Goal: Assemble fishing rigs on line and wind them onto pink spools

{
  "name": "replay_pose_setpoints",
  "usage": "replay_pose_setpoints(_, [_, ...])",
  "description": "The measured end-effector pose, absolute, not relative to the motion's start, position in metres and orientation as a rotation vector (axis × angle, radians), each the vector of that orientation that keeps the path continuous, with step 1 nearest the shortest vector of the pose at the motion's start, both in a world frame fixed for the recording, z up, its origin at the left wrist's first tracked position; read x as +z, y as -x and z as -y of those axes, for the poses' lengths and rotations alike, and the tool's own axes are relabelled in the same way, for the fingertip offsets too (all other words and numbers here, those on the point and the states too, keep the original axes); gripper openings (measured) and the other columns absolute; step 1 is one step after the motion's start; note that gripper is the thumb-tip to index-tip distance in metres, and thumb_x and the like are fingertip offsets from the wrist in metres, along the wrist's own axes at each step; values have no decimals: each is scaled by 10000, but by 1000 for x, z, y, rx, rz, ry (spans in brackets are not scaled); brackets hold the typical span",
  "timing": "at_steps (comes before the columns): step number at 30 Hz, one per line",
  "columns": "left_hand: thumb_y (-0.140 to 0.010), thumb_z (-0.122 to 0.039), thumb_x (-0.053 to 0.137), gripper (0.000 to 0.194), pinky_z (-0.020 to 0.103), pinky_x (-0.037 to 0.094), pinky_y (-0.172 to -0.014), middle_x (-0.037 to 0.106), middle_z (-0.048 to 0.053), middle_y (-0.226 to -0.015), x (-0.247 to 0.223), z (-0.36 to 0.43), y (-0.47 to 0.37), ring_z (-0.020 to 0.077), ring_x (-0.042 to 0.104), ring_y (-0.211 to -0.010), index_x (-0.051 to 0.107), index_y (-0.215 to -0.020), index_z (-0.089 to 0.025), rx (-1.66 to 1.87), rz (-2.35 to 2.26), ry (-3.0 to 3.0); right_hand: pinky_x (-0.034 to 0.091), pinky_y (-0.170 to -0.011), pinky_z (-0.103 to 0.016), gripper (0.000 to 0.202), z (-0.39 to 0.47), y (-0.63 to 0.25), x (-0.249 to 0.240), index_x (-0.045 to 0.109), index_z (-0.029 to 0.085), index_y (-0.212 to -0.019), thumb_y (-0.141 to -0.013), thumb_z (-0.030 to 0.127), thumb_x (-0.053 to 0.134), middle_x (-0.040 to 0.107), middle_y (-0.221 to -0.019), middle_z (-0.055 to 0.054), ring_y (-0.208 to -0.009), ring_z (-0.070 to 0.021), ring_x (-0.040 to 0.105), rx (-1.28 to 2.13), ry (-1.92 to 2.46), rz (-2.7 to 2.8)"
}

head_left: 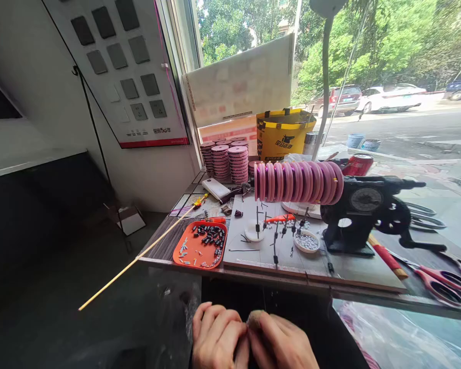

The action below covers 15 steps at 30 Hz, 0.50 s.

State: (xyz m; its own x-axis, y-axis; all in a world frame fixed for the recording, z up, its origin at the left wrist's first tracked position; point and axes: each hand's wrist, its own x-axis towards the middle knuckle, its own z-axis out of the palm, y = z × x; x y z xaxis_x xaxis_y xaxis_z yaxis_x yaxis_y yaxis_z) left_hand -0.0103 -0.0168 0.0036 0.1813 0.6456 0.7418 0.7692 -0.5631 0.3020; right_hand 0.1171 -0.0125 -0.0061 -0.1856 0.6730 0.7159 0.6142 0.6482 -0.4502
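Bottom centre of frame: left hand (217, 335) and right hand (282, 341) are meeting fingertip to fingertip below the table edge, both pinching one small tan item (254, 318) pressed between them; too small to identify. Judgement: the work is fine handling, so it is likely going best with both pinches kept light and close to the item's ends, and with the hands raised into the light, since they are sitting in shadow here. Just above, at lower centre, an orange tray (194, 252) is holding small black and white pieces beside a grey work board (311, 264) carrying thin upright pins and a white dish of beads (306, 241). A yellow rod (138, 256) is slanting off the table toward lower left. Red-handled scissors (441, 279) are lying at right. Mid-frame, a black hand-crank winder (363, 210) is carrying a row of pink spools (297, 182). Farther back, stacked pink spools (225, 161), a yellow bag (282, 133), then the window with parked cars.
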Motion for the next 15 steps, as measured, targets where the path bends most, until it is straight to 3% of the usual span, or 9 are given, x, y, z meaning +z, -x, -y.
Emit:
replay_pose_setpoints(8, [-705, -81, 506, 174, 349, 346, -788, 610, -37, -589, 2, 17, 12, 139, 534, -604, 550, -591, -205, -1341, 1421, 2315, 399, -392, -149, 201, 13, -115, -7, 388, 211, -675, -859, 170, 317, 525, -470, 30, -367, -88, 508, 147, 1032, 1884])
replay_pose_setpoints(15, [-706, -95, 538, 136, 363, 305, -829, 641, -51, -604, -2, 18, 12, 137, 557, -607, 566, -655, -218, -1315, 1458, 2329, 425, -455, -139, 91, 14, -124, -13, 402, 209, -739, -820, 167, 400, 562, -571, 29, -454, -86, 539, 431, 1065, 1893])
